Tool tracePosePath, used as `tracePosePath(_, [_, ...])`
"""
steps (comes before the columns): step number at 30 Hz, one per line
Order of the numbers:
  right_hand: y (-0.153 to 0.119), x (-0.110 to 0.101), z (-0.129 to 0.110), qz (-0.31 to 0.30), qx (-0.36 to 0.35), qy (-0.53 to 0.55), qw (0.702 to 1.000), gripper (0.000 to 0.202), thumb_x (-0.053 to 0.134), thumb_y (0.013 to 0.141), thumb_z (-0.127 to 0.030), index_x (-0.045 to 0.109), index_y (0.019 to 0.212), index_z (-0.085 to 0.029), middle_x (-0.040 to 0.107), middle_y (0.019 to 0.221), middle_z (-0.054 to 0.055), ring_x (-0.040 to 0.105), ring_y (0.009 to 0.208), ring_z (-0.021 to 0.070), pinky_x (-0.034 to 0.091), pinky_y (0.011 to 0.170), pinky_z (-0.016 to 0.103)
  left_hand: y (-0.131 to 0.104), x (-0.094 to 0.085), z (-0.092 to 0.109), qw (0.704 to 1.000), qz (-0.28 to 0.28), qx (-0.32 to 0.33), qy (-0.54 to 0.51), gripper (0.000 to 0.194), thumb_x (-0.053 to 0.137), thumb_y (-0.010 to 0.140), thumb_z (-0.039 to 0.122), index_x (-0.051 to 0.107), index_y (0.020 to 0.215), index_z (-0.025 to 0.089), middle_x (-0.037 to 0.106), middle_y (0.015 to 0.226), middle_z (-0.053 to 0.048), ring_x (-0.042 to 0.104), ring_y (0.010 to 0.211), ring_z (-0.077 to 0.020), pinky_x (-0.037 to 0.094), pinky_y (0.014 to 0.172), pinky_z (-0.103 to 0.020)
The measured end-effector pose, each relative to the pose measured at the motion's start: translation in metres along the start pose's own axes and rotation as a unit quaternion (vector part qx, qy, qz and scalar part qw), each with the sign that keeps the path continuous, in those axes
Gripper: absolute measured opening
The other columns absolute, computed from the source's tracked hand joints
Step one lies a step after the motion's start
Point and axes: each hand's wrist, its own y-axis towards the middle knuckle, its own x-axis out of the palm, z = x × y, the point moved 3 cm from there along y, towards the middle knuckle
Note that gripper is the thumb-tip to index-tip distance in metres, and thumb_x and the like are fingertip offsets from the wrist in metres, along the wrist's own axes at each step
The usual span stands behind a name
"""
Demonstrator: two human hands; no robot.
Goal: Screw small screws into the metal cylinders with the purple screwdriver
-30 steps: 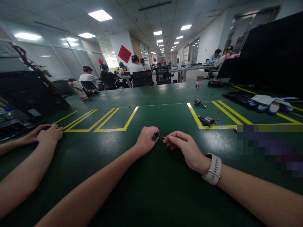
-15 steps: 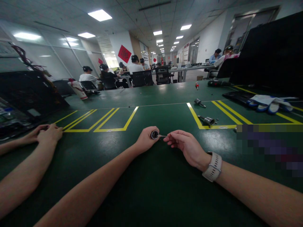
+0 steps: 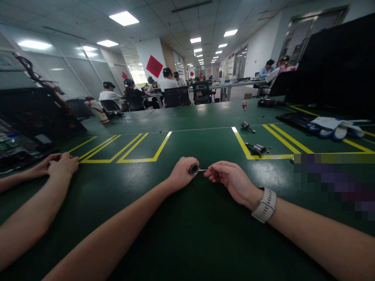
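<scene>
My left hand is closed around a round metal part, whose dark hollow end faces me. A thin metal rod reaches from that part to the fingertips of my right hand, which pinch its other end. Both hands are just above the green table. Beyond my right hand, a metal socket-like piece lies by the yellow tape with tiny bits beside it. A similar piece rests farther back.
White and blue gloves lie at the right, near a black power tool. A small red item stands farther back. Another person's hands are at the left. Dark equipment fills the left side.
The round part in my left hand has turned slightly and moved a little to the right. My right hand keeps its pinch, shifted very slightly right.
</scene>
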Motion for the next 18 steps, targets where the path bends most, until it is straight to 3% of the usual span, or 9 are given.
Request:
tracePosePath(4, [-0.0005, -0.0002, 0.0001, 0.011, -0.004, 0.006, 1.0, 0.01, 0.06, 0.075, -0.024, 0.065, 0.074, -0.016, 0.07, 0.076, 0.005, 0.058, 0.07, 0.0146, 0.041, 0.07, 0.031, 0.0007, -0.0003, 0.0014, 1.0, -0.001, 0.006, 0.008, 0.007, 0.052, 0.075, 0.014, 0.051, 0.07, 0.017, 0.056, 0.068, 0.002, 0.053, 0.067, -0.014, 0.036, 0.068, -0.029])
tracePosePath(18, [-0.0037, 0.003, -0.0031, 0.065, -0.043, -0.021, 0.997, 0.01, 0.059, 0.069, -0.025, 0.062, 0.065, -0.016, 0.066, 0.064, 0.004, 0.055, 0.062, 0.0143, 0.039, 0.063, 0.031, 0.0026, -0.0008, -0.0022, 0.996, -0.01, -0.061, 0.063, 0.008, 0.053, 0.074, 0.01, 0.053, 0.071, 0.017, 0.06, 0.071, 0.001, 0.055, 0.069, -0.0155, 0.036, 0.067, -0.029])
